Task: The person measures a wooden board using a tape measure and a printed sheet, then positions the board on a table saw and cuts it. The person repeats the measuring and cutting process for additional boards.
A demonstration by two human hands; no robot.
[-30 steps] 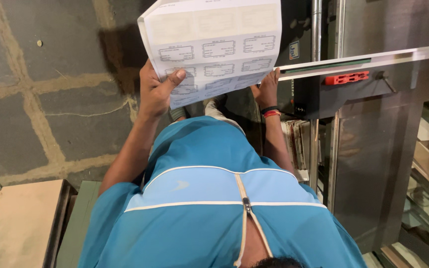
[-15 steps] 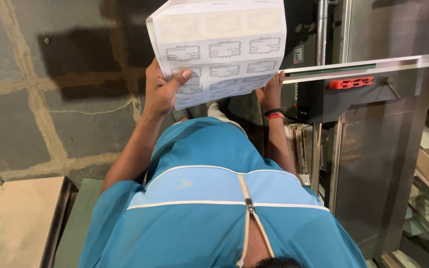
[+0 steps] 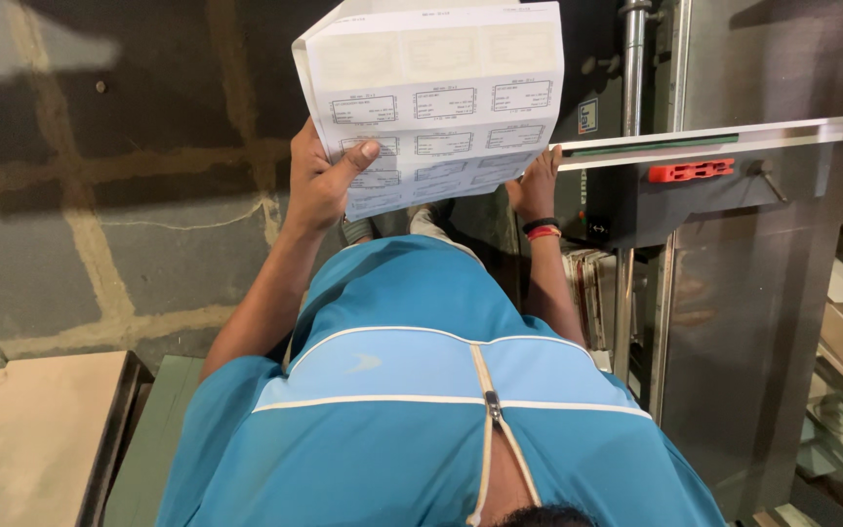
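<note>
Both hands, the left (image 3: pixel 319 185) and right (image 3: pixel 536 181), grip a printed sheet (image 3: pixel 436 98) lifted clear (machine (image 3: pixel 734 244) beside), not yet set down.

Both arms are extended forward and downward from the shoulders, elbows slightly bent. The left hand (image 3: pixel 322 185) is closed in a grip, thumb pressed flat across the front and fingers hidden behind. The right hand (image 3: pixel 537 181) is raised alongside, apparently pinching with its fingertips, though the fingers are largely obscured.
</note>
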